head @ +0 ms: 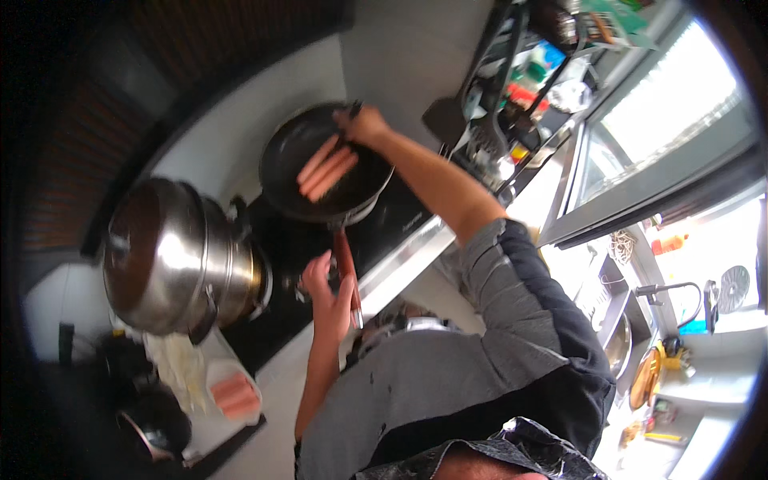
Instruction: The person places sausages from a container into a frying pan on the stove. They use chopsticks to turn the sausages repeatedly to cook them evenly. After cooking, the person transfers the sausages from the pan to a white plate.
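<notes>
A dark frying pan (282, 162) with a reddish-brown handle (344, 255) sits on the black cooktop (282, 330). Several pink sausages (329, 174) lie side by side in it. My right hand (367, 127) is over the pan's far right rim, gripping a dark utensil (343, 139) that reaches down to the sausages. Blur hides the utensil's exact kind. Just left of the pan handle is my left hand (327, 294), thumb and fingers apart, close to the cooktop's front controls. Whether it touches the handle or a control cannot be made out.
Left of the pan stands a large lidded steel steamer pot (180, 258). A white container (258, 408) holds more pink sausages, beside a dark pot (156, 420). Black cooking utensils (447, 120) hang at the right, near an open window (654, 180). Farther right is a sink tap (672, 289).
</notes>
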